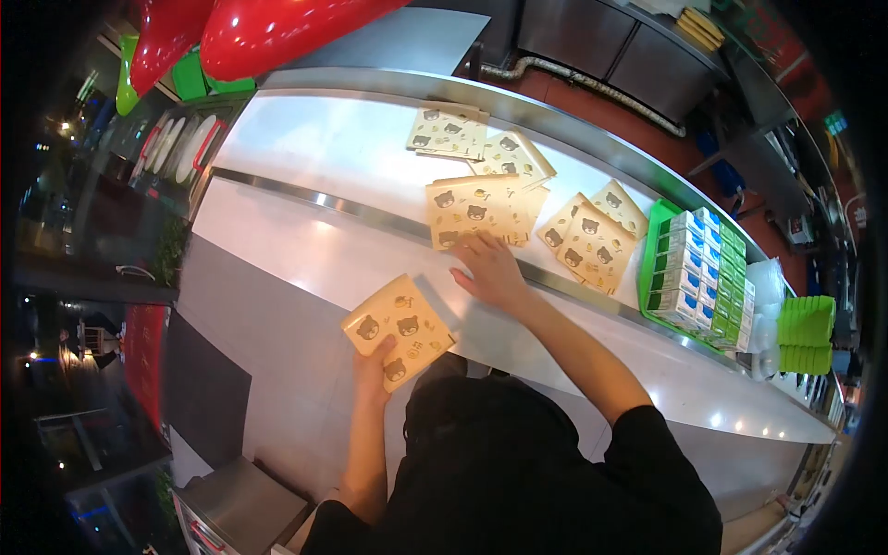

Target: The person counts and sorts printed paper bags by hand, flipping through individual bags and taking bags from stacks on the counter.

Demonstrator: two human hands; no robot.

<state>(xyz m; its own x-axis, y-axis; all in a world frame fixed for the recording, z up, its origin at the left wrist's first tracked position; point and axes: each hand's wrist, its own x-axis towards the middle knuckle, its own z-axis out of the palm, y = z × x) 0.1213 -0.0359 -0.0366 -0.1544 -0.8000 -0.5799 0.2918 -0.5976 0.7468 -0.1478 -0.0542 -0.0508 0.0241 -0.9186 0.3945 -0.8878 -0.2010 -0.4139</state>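
My left hand [373,370] grips a tan paper bag [404,326] printed with brown bear faces, its thumb lying over the front. The bag is held tilted in front of the counter's near edge. My right hand [490,270] reaches to the counter, thumb apart from the fingers. Its fingertips touch or hover over the near edge of a pile of similar paper bags [481,208]; which of the two I cannot tell. Behind that pile lie more bear-print bags [448,129], overlapping. To the right is another fanned group of bags [597,242].
A green tray [655,245] with rows of small cartons [694,268] stands right of the bags. Beyond it are stacked clear containers [764,291] and green baskets [807,333]. A metal strip [351,211] runs along the white counter [305,139]. Red balloons [277,32] hang at upper left.
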